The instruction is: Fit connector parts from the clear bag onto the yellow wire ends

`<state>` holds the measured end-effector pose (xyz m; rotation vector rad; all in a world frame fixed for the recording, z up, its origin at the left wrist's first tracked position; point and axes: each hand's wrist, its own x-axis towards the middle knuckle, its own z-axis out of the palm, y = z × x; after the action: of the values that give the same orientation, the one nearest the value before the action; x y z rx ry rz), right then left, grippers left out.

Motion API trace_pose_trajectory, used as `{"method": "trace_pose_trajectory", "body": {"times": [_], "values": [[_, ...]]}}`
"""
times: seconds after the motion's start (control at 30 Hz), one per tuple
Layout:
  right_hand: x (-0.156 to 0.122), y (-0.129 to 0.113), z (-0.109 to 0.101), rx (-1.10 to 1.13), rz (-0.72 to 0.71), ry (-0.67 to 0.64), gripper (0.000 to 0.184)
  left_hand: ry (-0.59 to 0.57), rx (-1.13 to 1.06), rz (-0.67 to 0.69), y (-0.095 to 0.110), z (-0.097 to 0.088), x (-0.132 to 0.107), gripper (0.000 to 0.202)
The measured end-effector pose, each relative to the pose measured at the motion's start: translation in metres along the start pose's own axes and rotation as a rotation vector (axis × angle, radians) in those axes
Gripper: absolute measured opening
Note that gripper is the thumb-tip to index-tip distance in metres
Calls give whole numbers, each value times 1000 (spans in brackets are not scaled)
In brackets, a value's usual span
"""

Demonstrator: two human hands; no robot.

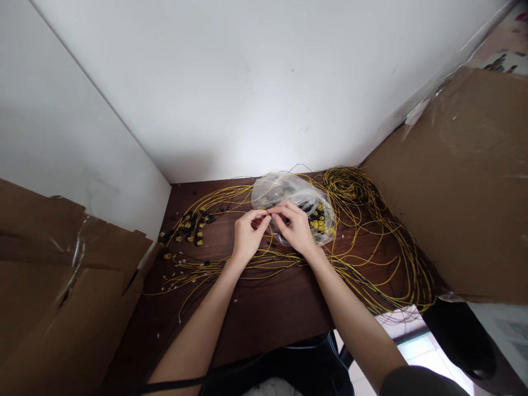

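Small piece, identity and long axis unreadable, sits where my left hand and right hand meet, pinched thumb-to-finger by both; neither grip is nearer. Clear bag lies just beyond, rightward; yellow wires cross the tabletop nearer me.

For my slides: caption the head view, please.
Left hand and right hand close together by a plastic bag, yellow wires across the table.

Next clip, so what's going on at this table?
The person's left hand and right hand meet, fingers apparently pinching something too small to make out. A plastic bag of yellow and black pieces lies behind them. Yellow wires spread over the table, coiled at the back right; more yellow pieces lie to the left.
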<state>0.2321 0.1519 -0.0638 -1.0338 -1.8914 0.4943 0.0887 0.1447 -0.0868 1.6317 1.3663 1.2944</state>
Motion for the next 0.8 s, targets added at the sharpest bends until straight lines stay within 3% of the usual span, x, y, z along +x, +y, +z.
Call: {"method": "trace_pose_trajectory", "body": {"times": [0.8], "values": [[0,4,-1,-36,35,-23,14,-2,4,39,-2,-1,1,17]]}}
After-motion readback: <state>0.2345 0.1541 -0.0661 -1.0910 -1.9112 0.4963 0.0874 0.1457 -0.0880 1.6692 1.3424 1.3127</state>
